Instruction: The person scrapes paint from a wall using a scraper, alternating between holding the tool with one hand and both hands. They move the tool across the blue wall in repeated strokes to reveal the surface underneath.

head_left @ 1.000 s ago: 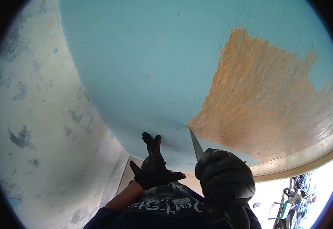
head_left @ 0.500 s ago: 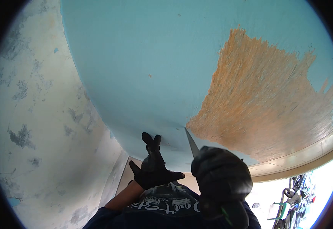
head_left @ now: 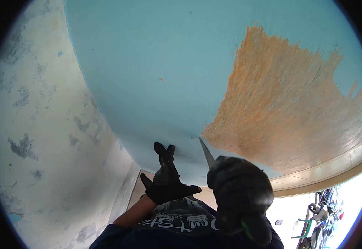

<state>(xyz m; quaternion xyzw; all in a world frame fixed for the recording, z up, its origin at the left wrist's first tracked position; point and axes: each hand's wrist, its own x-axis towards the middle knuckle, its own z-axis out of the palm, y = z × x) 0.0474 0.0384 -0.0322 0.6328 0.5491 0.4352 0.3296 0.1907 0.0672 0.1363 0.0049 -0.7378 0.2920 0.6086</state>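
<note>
My right hand [head_left: 242, 189], in a black glove, is wrapped round the handle of a scraper [head_left: 207, 153]. Its thin metal blade shows nearly edge-on, and the tip meets the blue-painted surface [head_left: 148, 45] just left of a bare orange-brown patch [head_left: 289, 91]. A bit of the dark and green handle sticks out below the fist. To the left, my left hand [head_left: 165, 176], also black-gloved, is open with fingers apart. Its fingertips point up and overlap the lower part of the blue surface; it holds nothing.
A whitish wall with grey blotches [head_left: 44, 137] runs along the left. At the lower right lies a curved pale tiled band [head_left: 313, 176]. Beyond it are a green-edged chair or stand [head_left: 307, 228] and several parked motorbikes [head_left: 326, 213]. My printed dark shirt [head_left: 181, 220] fills the bottom.
The patch and blue surface sit slightly higher and farther left in view. Both hands keep almost the same place and grip, with the blade tip still by the patch's edge.
</note>
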